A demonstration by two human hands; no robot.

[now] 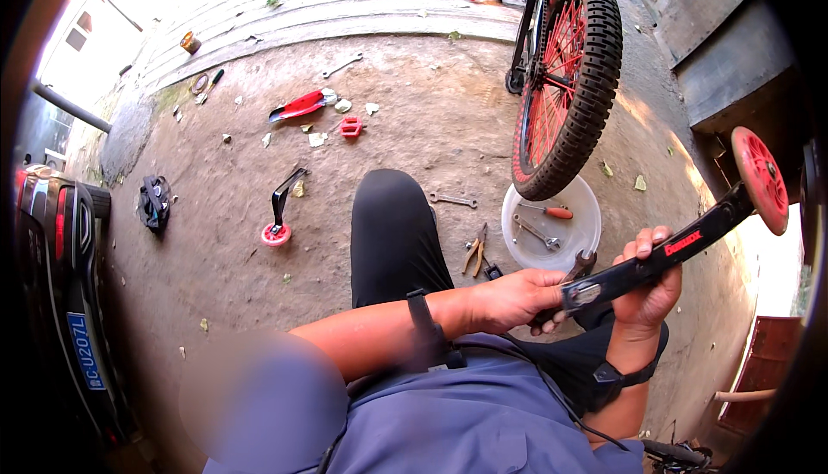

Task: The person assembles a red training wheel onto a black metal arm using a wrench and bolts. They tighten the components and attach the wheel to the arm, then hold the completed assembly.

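Observation:
My right hand (647, 295) is wrapped round the black arm of a training wheel (686, 248), which slants up to the right with its red wheel at the far end. At the lower end of that arm, my left hand (519, 297) is closed on a dark wrench (584, 263). The wrench's open jaw shows past my fingers, beside the bracket's slotted end. My left fingers partly hide its handle. I cannot tell whether wrench and bracket touch.
Before me stands a bicycle wheel (604, 51) with red spokes. A whitish tub (595, 207) holds a screwdriver and an adjustable wrench. Around lie pliers (476, 251), a wrench (454, 201), a second training wheel (277, 232), a red pedal (351, 127), and a car (65, 293) at left.

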